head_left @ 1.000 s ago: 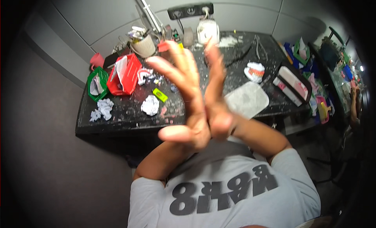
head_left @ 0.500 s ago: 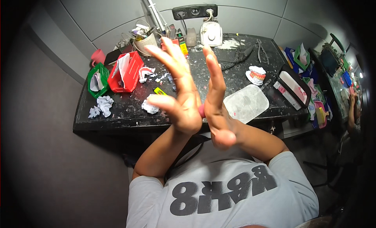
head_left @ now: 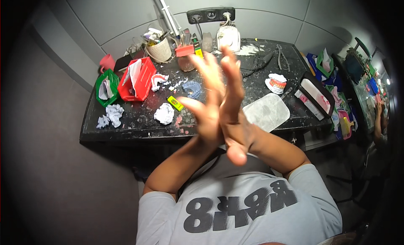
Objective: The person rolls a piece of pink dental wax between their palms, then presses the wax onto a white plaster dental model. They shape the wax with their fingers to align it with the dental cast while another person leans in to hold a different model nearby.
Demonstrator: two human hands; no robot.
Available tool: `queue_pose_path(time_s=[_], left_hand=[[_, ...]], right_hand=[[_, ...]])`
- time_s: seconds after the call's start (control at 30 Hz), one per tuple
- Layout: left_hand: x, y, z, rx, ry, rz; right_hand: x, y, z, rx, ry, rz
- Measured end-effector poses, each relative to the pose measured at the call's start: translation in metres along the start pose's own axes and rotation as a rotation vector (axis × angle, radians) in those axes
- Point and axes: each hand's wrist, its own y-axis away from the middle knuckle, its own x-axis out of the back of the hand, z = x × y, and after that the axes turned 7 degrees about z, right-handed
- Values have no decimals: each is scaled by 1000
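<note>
My left hand (head_left: 206, 114) and my right hand (head_left: 231, 110) are raised before the desk, palms close together or touching, fingers stretched upward and thumbs out. Both are blurred, and what lies between the palms is hidden. Beyond them, on the stained black desk (head_left: 105, 133), are a small lime-green packet (head_left: 175, 103), crumpled white paper (head_left: 164, 113), a blue mold-like piece (head_left: 191, 89) and a pink-and-white dental arch (head_left: 159, 80). To the right are a dental model with pink gums (head_left: 276, 83) and a pale translucent slab (head_left: 267, 112).
Red (head_left: 139, 85) and green (head_left: 106, 87) trays sit left. A tool cup (head_left: 159, 51), lamp arm (head_left: 164, 13) and white device (head_left: 228, 37) stand behind. Pliers (head_left: 283, 57), a cable (head_left: 256, 68) and a black case (head_left: 315, 93) are right. Another person's arm (head_left: 377, 120) shows far right.
My left hand has shifted right, closer against my right, uncovering the blue piece and lime-green packet. A small pink bit glimpsed between my palms half a second ago is now hidden.
</note>
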Motion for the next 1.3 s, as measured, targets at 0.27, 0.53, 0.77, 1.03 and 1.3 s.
queue_pose_path(time_s=[0.27, 0.53, 0.77, 1.03, 1.3], left_hand=[[-1, 9, 10, 165, 158, 63], [2, 24, 3, 227, 187, 70], [-1, 23, 8, 222, 196, 124], [28, 28, -9, 331, 788, 152], [23, 46, -34, 493, 577, 86]], right_hand=[[-9, 17, 11, 105, 5, 95], [10, 2, -5, 55, 64, -37], [12, 14, -14, -10, 121, -114], [22, 9, -18, -61, 309, -288], [31, 17, -10, -177, 426, -412]])
